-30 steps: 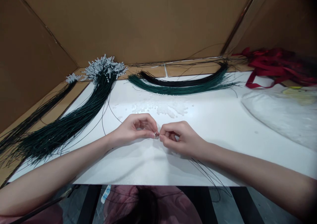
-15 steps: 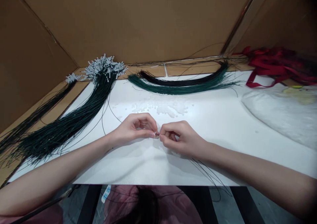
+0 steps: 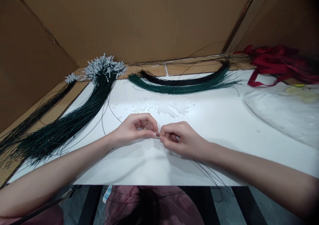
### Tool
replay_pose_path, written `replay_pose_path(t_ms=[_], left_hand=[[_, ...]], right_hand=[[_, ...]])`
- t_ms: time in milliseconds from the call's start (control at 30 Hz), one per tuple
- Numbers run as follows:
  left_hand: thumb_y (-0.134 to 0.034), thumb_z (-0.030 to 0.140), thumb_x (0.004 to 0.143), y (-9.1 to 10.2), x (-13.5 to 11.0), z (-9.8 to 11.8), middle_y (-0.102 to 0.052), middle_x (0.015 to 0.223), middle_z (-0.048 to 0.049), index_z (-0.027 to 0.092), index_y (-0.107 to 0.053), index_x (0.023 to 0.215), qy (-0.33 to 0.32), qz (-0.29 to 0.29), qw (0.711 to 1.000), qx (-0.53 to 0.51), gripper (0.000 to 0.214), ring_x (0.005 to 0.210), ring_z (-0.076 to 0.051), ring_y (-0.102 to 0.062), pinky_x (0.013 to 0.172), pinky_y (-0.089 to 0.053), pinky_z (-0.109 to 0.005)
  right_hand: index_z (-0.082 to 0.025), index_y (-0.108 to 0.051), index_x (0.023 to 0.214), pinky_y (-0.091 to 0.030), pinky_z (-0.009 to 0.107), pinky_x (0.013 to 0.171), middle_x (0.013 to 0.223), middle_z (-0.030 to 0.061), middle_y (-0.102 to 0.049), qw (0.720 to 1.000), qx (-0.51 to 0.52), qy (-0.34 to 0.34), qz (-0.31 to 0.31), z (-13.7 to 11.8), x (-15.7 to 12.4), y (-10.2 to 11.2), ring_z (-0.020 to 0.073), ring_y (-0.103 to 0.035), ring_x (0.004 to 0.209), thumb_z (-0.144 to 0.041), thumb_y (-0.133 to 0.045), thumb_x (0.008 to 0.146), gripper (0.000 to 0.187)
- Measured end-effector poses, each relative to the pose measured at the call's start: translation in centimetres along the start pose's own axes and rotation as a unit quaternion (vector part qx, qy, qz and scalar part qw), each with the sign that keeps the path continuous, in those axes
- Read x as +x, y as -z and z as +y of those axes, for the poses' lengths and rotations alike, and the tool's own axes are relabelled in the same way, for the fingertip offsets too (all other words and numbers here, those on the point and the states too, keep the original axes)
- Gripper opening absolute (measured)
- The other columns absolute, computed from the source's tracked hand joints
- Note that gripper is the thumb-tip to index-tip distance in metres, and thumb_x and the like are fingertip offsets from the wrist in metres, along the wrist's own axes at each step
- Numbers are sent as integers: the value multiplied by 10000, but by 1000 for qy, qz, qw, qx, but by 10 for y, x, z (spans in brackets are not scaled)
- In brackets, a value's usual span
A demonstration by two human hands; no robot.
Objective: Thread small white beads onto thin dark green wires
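Over the middle of the white board [image 3: 139,172], my left hand [image 3: 136,127] is pinched at thumb and index finger around what looks like a small white bead, mostly covered by the fingertips. My right hand [image 3: 183,138] meets it fingertip to fingertip, closed on thin dark wires [image 3: 210,175] that trail out below the wrist and over the board's front edge. A short dark bit of wire shows between the two hands. Just beyond them lie loose white beads [image 3: 171,109] in a scattered patch.
Left lies a large bundle of green wires [image 3: 82,115] with white beaded tips, beside a smaller bundle [image 3: 45,113]. Loose green and black wires [image 3: 184,87] curve along the back. Red ribbon [image 3: 271,64] and a clear plastic bag [image 3: 286,112] are right. Cardboard walls [image 3: 149,22] enclose the board.
Both hands stay nearly in place. The right fingertips have shifted very slightly left, and the dark bit of wire between the hands shows a little more clearly.
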State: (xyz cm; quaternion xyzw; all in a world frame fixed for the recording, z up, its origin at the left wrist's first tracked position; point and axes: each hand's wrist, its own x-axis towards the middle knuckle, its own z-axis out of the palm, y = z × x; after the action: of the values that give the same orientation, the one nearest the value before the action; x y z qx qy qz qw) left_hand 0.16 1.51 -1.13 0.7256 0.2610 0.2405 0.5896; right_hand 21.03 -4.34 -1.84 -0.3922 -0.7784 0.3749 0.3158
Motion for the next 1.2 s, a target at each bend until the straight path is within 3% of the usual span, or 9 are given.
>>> replay_pose_path(t_ms=[300,1200], left_hand=[[-759,193,778,2,0,-3,-708,825,-50,122,-659,859,3,-17,1000,13,147,771,-130,-668,738,-535,-222],[-755,147,778,1,0,-1,-705,818,-28,124,-667,857,-6,-13,1000,4,120,761,-100,-663,728,-524,-180]], right_hand=[[-161,-518,621,-288,188,518,545,-57,-389,996,-58,62,18,-2,-2,-3,59,-362,501,-107,-517,771,159],[-147,-534,641,-291,163,501,551,-63,-402,998,-31,56,23,1,-2,-4,42,-357,499,-102,-549,776,142]])
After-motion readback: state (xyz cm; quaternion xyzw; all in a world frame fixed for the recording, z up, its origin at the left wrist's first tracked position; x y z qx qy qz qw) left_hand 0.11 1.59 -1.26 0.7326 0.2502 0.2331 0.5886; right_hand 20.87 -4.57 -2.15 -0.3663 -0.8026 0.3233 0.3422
